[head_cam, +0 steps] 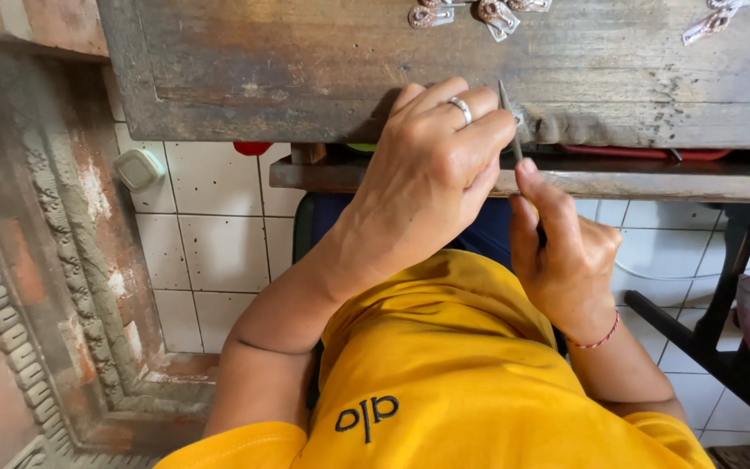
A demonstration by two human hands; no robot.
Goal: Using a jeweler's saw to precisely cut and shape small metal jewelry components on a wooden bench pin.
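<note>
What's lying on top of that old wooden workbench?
Small metal pieces lie along the far side of the wooden workbench. The left hand rests on its near edge, covering whatever it presses there beside the right hand's thin tool.

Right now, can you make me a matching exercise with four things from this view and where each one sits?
Things:
1. silver ring
2. red string bracelet
3. thin metal tool
4. small metal pieces

Places:
A. lying on top of the worn wooden bench, far edge
B. on a finger of the left hand
C. around the wrist of the right hand
D. pinched by the right hand against the bench edge

Pairs: 1-B, 2-C, 3-D, 4-A
</note>
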